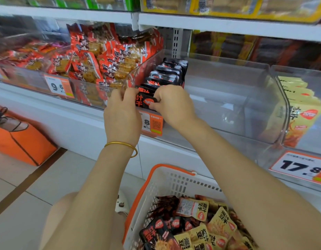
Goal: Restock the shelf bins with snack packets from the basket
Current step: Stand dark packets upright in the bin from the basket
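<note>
- Two hands are meeting at the front lip of a clear bin [219, 83] on the middle shelf, both holding the same black packet [144, 101].
- The left hand [122, 112] is curling its fingers around the packet's left edge, just beside the bin's curved side wall.
- The right hand [171, 103] is pinching the packet's right edge, with its fingers bent tightly over the top.
- That packet is standing upright at the head of a row of black packets [166, 73], which is running back along the bin's left side.
- A white basket [174, 181] with an orange handle is sitting low in front of the person, carrying loose packets [201, 230] in yellow and black, jumbled together.
- Red packets [94, 58] are piling high in the bin to the left, and yellow packets [298, 112] are standing in the bin to the right.
- An orange price tag [152, 124] is showing on the shelf edge between the two wrists.
- A gold bangle [122, 146] is hanging on the left wrist.
- An orange bag [20, 138] is resting on the floor at far left.
</note>
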The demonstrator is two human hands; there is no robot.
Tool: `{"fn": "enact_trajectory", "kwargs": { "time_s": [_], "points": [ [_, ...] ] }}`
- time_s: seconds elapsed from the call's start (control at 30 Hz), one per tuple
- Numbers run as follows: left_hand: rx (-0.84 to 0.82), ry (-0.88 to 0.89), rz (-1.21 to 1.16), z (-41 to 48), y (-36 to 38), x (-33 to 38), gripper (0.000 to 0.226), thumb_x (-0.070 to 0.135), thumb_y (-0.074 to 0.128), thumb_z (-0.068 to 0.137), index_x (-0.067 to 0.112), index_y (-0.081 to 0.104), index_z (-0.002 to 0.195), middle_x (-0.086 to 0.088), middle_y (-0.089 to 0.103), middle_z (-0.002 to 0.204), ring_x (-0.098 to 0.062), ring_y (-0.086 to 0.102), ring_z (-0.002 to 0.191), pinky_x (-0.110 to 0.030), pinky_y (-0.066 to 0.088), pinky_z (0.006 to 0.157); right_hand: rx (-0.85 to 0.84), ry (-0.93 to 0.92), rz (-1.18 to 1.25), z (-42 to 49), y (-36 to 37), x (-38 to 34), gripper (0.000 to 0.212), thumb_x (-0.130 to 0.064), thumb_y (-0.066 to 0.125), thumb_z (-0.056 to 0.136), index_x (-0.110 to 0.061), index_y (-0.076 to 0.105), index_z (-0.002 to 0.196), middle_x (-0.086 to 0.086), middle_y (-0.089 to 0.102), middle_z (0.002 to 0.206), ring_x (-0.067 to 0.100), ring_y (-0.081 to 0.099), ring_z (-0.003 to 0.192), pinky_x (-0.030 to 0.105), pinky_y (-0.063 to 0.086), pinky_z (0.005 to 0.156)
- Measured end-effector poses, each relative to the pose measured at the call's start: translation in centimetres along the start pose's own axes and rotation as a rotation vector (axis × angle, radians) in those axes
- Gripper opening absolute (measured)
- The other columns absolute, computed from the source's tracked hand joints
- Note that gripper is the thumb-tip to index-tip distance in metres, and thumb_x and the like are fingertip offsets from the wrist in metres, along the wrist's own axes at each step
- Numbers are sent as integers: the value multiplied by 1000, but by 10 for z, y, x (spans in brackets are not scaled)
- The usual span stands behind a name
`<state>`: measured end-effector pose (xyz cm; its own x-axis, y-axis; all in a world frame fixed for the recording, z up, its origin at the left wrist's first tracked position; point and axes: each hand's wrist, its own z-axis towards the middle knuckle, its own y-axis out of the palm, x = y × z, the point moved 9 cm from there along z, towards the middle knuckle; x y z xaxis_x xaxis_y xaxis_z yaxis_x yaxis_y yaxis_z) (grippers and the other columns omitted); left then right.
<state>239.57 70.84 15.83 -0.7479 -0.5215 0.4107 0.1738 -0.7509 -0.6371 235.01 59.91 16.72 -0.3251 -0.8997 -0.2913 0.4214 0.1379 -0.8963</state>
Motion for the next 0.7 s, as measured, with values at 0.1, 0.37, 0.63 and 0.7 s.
{"fn": "enact_trajectory", "kwargs": {
  "time_s": [0.1, 0.37, 0.63, 0.7],
  "points": [
    [-2, 6, 18, -1, 1, 1, 45, -15, 45, 75, 3, 57, 115, -23, 51, 107, -40, 49, 87, -43, 41, 64, -29, 156, 326, -5, -7, 29, 35, -24, 70, 83, 6, 59, 69, 20, 69, 79, 27, 65, 69, 39, 54, 69],
    [12, -71, -66, -2, 0, -1, 51, -15, 43, 77, 8, 55, 121, -24, 36, 134, -42, 36, 118, -44, 37, 93, -538, 433, 470, -14, 45, 54, 23, -11, 69, 80, -1, 65, 100, 11, 70, 96, 22, 68, 81, 30, 58, 74],
    [-29, -113, -202, 1, 5, -3, 52, -17, 42, 77, 6, 51, 123, -18, 46, 126, -30, 44, 110, -25, 33, 82, -553, 340, 223, 9, 39, 23, 31, -3, 42, 95, 2, 50, 124, 10, 52, 104, 22, 43, 92, 26, 36, 74],
    [-29, -121, -199, 1, 4, -4, 52, -17, 42, 78, 6, 50, 124, -17, 46, 127, -28, 44, 113, -22, 32, 83, -575, 335, 218, 10, 42, 20, 32, -2, 39, 96, 4, 49, 127, 10, 51, 102, 21, 40, 91, 28, 37, 74]
  ]
}}
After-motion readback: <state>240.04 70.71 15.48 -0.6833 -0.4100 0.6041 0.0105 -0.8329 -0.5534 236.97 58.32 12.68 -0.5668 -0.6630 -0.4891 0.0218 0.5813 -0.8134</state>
